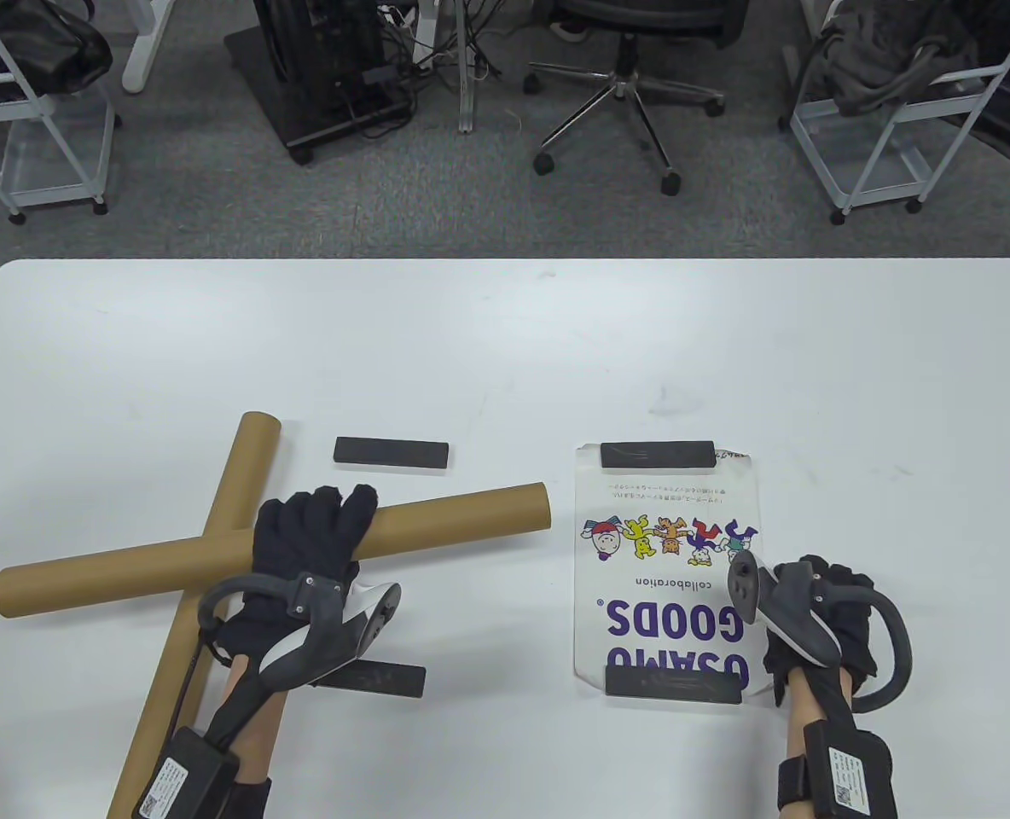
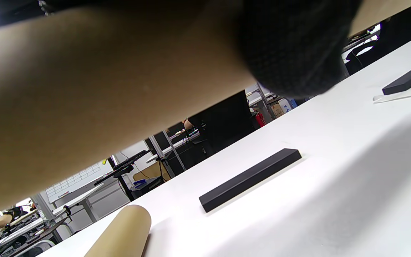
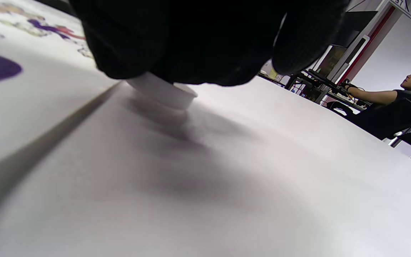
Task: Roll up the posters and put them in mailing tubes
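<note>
- Two cardboard mailing tubes (image 1: 215,559) lie crossed at the table's left; the left hand (image 1: 304,546) curls its fingers over the upper one, probably steadying it.
- Loose black bars (image 1: 392,452) lie nearby.
- The poster (image 1: 667,567) lies flat, two black weights (image 1: 657,455) pinning its ends against curling.
- The right hand (image 1: 821,614) pinches something small and white (image 3: 162,91) at the poster's right edge.
- White table (image 1: 505,341); office chair (image 1: 616,77) and wire carts beyond.

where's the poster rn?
Table view, right side: poster lies flat under two black bars, beside the right hand, right of the tubes.
</note>
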Available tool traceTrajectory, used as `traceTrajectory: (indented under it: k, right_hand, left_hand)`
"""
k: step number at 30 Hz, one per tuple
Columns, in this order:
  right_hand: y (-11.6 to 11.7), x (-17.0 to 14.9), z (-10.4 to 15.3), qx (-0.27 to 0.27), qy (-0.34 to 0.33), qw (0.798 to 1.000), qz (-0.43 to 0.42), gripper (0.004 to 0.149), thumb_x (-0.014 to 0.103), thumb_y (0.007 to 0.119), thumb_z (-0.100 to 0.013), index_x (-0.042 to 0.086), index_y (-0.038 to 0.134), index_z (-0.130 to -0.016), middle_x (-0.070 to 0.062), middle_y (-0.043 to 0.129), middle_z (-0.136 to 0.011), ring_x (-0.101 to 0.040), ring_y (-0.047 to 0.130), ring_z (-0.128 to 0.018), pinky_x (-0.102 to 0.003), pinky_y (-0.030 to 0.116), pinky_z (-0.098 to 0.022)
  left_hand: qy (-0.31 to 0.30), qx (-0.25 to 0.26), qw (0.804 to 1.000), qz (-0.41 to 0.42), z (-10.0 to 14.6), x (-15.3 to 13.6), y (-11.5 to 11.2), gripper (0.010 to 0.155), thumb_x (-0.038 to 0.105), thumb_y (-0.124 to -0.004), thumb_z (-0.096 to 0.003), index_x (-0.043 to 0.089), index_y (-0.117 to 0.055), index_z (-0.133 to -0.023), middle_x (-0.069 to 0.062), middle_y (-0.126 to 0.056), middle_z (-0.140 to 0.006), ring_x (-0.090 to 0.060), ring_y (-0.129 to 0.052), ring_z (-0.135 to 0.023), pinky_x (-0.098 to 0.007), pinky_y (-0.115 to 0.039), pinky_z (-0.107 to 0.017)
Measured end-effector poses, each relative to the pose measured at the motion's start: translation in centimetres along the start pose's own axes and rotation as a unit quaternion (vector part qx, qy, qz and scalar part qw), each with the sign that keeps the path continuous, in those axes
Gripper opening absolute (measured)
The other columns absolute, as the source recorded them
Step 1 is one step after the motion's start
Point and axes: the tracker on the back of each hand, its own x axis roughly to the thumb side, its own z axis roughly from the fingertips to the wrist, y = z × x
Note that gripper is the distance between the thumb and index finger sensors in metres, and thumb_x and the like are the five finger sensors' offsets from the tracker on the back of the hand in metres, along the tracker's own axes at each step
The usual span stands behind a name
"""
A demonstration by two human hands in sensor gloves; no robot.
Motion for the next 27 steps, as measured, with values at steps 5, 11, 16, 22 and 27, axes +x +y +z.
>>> traceTrajectory:
  k: [5,11,16,22,27]
  right_hand:
    - [0.2,-0.1,0.0,0.000,0.008,1.000,-0.012,0.038,0.034,0.078,-0.048,0.023,0.079,-0.084,-0.006,0.086,-0.083,-0.033,0.089,-0.069,-0.065,0.067,-0.067]
    - [-1.9,-1.3,0.4,-0.019,0.017,0.996,-0.084,0.043,0.036,0.075,-0.050,0.021,0.076,-0.089,-0.009,0.084,-0.088,-0.036,0.088,-0.073,-0.066,0.065,-0.067]
    - [-3.8,-1.2,0.7,-0.006,-0.013,0.973,-0.231,0.051,0.038,0.070,-0.053,0.015,0.069,-0.099,-0.017,0.075,-0.100,-0.045,0.081,-0.084,-0.069,0.062,-0.067]
    - [-3.7,0.0,1.0,-0.016,-0.060,0.952,-0.300,0.055,0.039,0.068,-0.054,0.014,0.065,-0.103,-0.019,0.072,-0.104,-0.048,0.077,-0.088,-0.070,0.061,-0.068]
    - [-3.3,0.6,0.9,-0.017,-0.073,0.951,-0.299,0.055,0.039,0.068,-0.054,0.014,0.065,-0.103,-0.019,0.072,-0.104,-0.048,0.077,-0.088,-0.070,0.060,-0.068]
  left_hand:
    - [0.002,0.000,1.000,0.000,0.0,-0.1,0.0,0.084,0.048,-0.085,-0.0422,0.033,-0.047,-0.115,-0.002,-0.073,-0.112,-0.028,-0.085,-0.099,-0.055,-0.071,-0.079]
    - [0.003,-0.001,1.000,0.001,0.0,-0.1,0.1,0.084,0.049,-0.085,-0.0422,0.032,-0.047,-0.115,-0.002,-0.073,-0.112,-0.028,-0.085,-0.099,-0.055,-0.072,-0.079]
    - [0.005,-0.006,1.000,0.002,0.1,-0.1,0.1,0.084,0.049,-0.085,-0.0425,0.032,-0.047,-0.115,-0.002,-0.074,-0.112,-0.028,-0.086,-0.098,-0.055,-0.073,-0.079]
    - [0.001,-0.006,1.000,-0.005,0.0,0.2,0.6,0.084,0.049,-0.085,-0.0426,0.033,-0.047,-0.115,-0.003,-0.074,-0.112,-0.028,-0.085,-0.098,-0.055,-0.073,-0.078]
    - [0.006,-0.045,0.999,0.004,-0.5,0.5,1.9,0.084,0.050,-0.085,-0.0436,0.032,-0.048,-0.117,-0.004,-0.074,-0.112,-0.029,-0.086,-0.097,-0.055,-0.074,-0.077]
